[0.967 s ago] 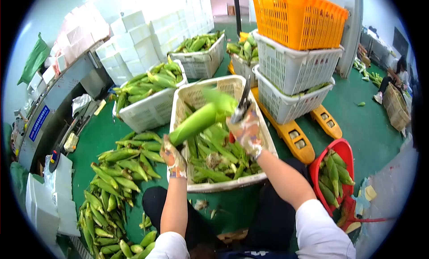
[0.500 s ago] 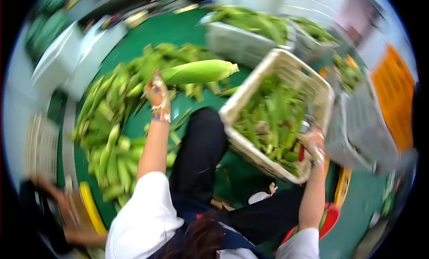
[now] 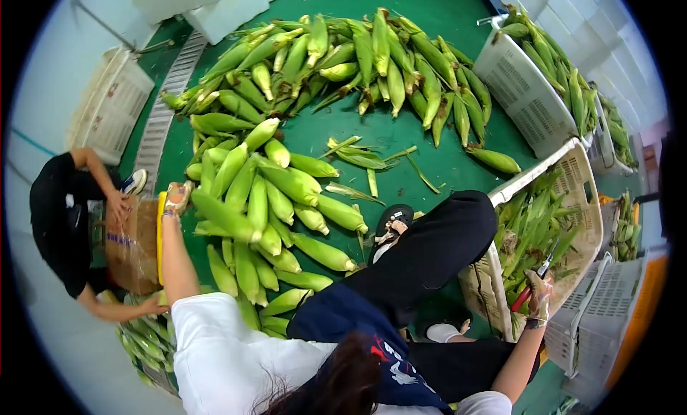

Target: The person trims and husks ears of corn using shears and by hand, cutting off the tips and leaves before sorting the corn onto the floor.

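Note:
My left hand [image 3: 178, 196], in a patterned glove, is off to the left beside the corn pile, its fingers open and holding nothing. Just right of it a motion-blurred ear of corn [image 3: 227, 216] hangs over the heap of trimmed ears [image 3: 247, 189]. In my gloved right hand [image 3: 539, 295] is a pair of red-handled pruning shears [image 3: 522, 299], metal blades pointing up. That hand is over the cream crate [image 3: 581, 232], which holds loose green husks and leaves [image 3: 528, 225].
Untrimmed corn ears [image 3: 379, 50] form an arc on the green floor [image 3: 386, 139]. At right stand crates of corn [image 3: 526, 93] and grey crates [image 3: 572, 322]. To the left, another person [image 3: 61, 222] reaches over a cardboard box [image 3: 132, 236] and bagged corn [image 3: 147, 343].
My view has swung left. The ear of corn that my left hand held has left it and is above the heap. My right hand still grips the shears over the crate.

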